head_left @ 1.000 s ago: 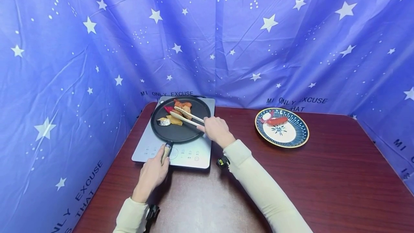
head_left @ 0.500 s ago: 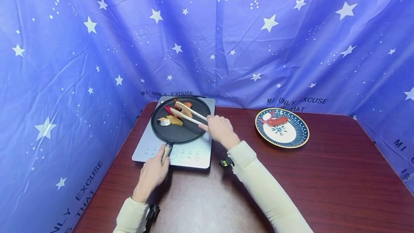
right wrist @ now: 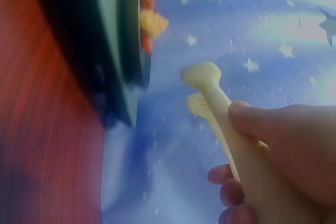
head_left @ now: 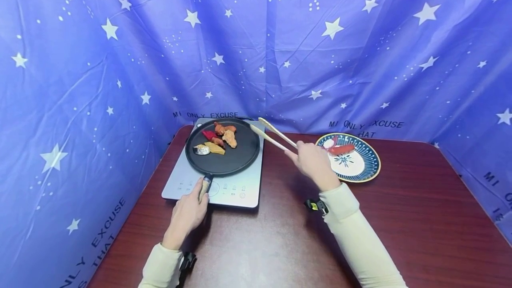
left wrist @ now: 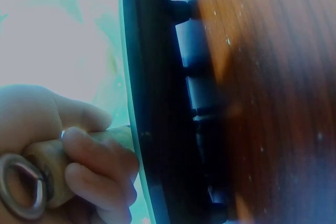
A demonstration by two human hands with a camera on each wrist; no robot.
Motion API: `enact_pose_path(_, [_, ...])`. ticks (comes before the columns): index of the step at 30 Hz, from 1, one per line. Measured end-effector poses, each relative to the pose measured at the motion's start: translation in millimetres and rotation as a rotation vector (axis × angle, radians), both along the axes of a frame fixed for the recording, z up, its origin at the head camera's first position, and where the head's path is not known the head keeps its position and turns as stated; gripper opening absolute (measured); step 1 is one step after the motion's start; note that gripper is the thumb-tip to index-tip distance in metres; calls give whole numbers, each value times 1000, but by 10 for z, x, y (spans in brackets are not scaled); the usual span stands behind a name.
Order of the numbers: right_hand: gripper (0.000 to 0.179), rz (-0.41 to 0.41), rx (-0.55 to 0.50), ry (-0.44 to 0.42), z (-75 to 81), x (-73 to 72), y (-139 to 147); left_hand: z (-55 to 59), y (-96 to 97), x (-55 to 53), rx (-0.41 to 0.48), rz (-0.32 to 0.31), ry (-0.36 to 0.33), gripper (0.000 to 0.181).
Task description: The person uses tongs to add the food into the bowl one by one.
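A black frying pan (head_left: 228, 163) sits on a silver induction cooktop (head_left: 248, 192), its handle toward the person. My left hand (head_left: 187, 214) grips that wooden handle (left wrist: 55, 169), fingers curled round it in the left wrist view. My right hand (head_left: 316, 161) holds pale tongs (head_left: 276, 137), their tips apart with nothing between them, just right of the pan's rim. Inside the pan lie fried chicken pieces (head_left: 230, 138), a red piece (head_left: 209, 135), a yellow piece (head_left: 215, 148) and a silver-skinned fish piece (head_left: 202, 150). Behind the right hand is a blue-and-white plate (head_left: 362, 170).
On the plate lie a red sausage-like piece (head_left: 343, 149) and a pink-and-white piece (head_left: 330, 144). The dark red table (head_left: 420, 217) extends to the right and front. A blue starry curtain (head_left: 296, 34) closes off the back and sides.
The right hand has drawn the tongs out of the pan and moved right, toward the plate. The food pieces stay in the pan. The left hand keeps its grip on the handle.
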State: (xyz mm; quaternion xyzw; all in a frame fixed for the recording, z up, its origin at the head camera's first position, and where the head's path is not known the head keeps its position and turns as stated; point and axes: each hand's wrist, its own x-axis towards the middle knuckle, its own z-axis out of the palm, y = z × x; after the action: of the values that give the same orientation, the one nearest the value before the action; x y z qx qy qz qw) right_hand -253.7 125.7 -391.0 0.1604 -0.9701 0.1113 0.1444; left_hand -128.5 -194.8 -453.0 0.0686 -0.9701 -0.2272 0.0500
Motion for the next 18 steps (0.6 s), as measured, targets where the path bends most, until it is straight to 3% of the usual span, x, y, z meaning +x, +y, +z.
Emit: enact_pose_path(18, [48,-195,-72,-118,-280,150,994,-8,-3,-11,0,7,0,54])
